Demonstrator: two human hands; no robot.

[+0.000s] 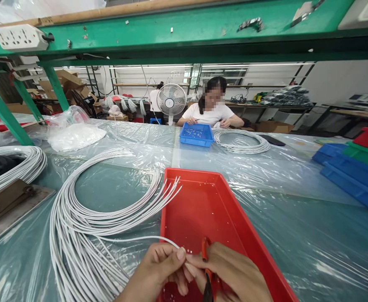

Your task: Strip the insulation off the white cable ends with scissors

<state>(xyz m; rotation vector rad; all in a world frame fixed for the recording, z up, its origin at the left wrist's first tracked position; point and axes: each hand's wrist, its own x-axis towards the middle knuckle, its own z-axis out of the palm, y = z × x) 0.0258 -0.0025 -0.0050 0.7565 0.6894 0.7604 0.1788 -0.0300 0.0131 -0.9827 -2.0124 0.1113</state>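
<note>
My left hand (163,268) pinches one white cable (140,239) near its end, between thumb and forefinger. Close beside it, my right hand (234,272) has its thumb and forefinger together at the cable's tip. Tucked in that right hand is a pair of red-handled cutters (205,249), with dark jaws pointing down towards me; the fingers hide much of the tool. Both hands are over the near part of a red tray (209,180), which holds small white bits. The cable comes from a large looped bundle of white cables (73,235) to the left, some ends resting over the tray's rim.
Another coil (29,167) lies far left by a brown wooden block (6,201). Across the plastic-covered table sits a co-worker (207,107) with a blue tray (196,136) and a cable coil (243,142). Stacked trays (356,167) stand right. A green beam (177,33) crosses above.
</note>
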